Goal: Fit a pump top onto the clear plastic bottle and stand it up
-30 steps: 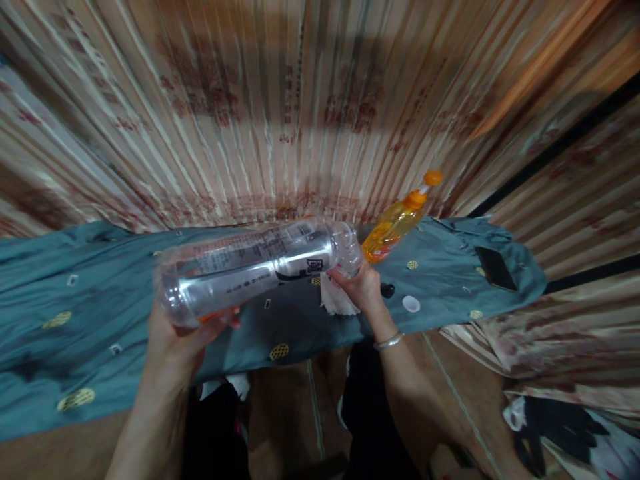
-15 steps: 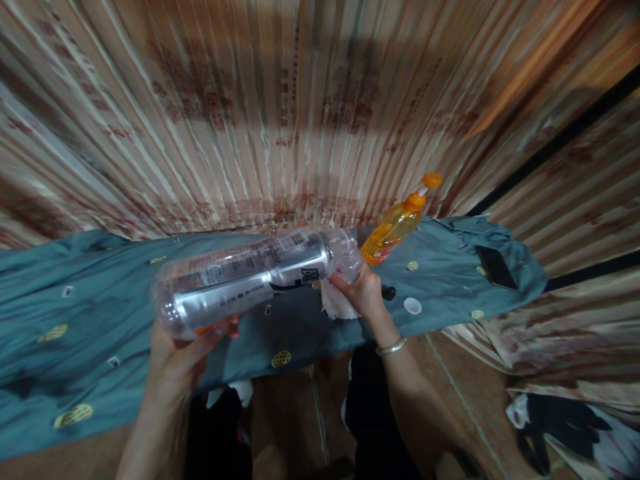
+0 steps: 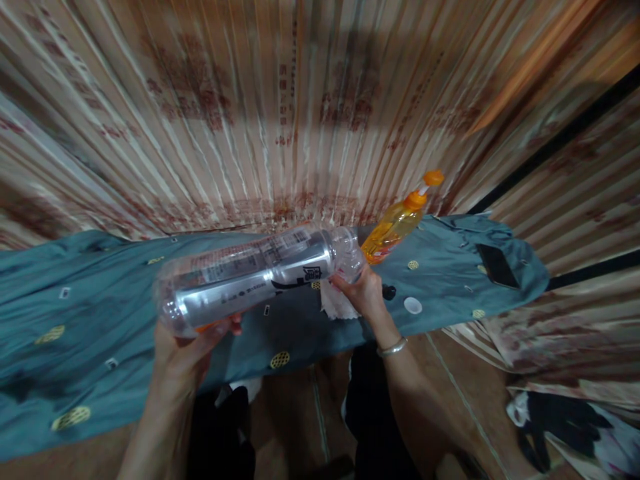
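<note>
A large clear plastic bottle (image 3: 245, 277) with a silver label lies nearly sideways in both hands above the cloth-covered table. My left hand (image 3: 193, 347) supports its base end from below, fingers curled under it. Around the neck end, my right hand (image 3: 363, 288) is closed, with a metal bracelet at the wrist. A whitish tissue or cloth (image 3: 337, 303) shows under the neck, partly hidden by the right hand. Just beyond that hand stands a pump bottle (image 3: 393, 230) of orange-yellow liquid with an orange top.
A teal patterned cloth (image 3: 440, 267) covers the narrow table. A white round lid (image 3: 413, 305) and a small black object (image 3: 389, 292) lie right of my right hand. Farther right is a dark phone-like slab (image 3: 497, 265). Pleated curtains (image 3: 300, 120) hang behind the table.
Almost nothing differs. Both hands keep their hold on the clear plastic bottle, and the view has shifted very slightly.
</note>
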Tool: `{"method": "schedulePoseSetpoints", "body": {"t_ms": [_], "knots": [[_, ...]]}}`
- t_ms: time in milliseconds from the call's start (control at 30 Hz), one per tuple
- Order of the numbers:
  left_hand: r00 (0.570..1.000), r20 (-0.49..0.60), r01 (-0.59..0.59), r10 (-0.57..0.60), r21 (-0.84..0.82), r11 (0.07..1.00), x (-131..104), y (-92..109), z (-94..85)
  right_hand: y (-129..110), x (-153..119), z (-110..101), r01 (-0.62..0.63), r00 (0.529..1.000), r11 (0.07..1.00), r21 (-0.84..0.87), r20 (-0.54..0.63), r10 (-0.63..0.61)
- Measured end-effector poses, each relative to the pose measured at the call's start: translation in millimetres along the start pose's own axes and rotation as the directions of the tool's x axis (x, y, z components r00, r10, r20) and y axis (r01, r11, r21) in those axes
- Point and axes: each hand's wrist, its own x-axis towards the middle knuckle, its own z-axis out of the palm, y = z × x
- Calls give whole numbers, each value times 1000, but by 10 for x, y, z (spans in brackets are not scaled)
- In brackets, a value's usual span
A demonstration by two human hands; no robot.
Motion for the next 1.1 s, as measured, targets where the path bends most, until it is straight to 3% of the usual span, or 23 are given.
{"method": "schedulePoseSetpoints", "body": {"t_ms": [533,1100], "knots": [[997,54,-50,48,29,998,1,7,-1,18,-4,22,49,999,999,-5,-17,-49],[999,-29,-33,34,23,999,-41,65,56,0,3,11,8,1000,999,-34,11,-8]]}}
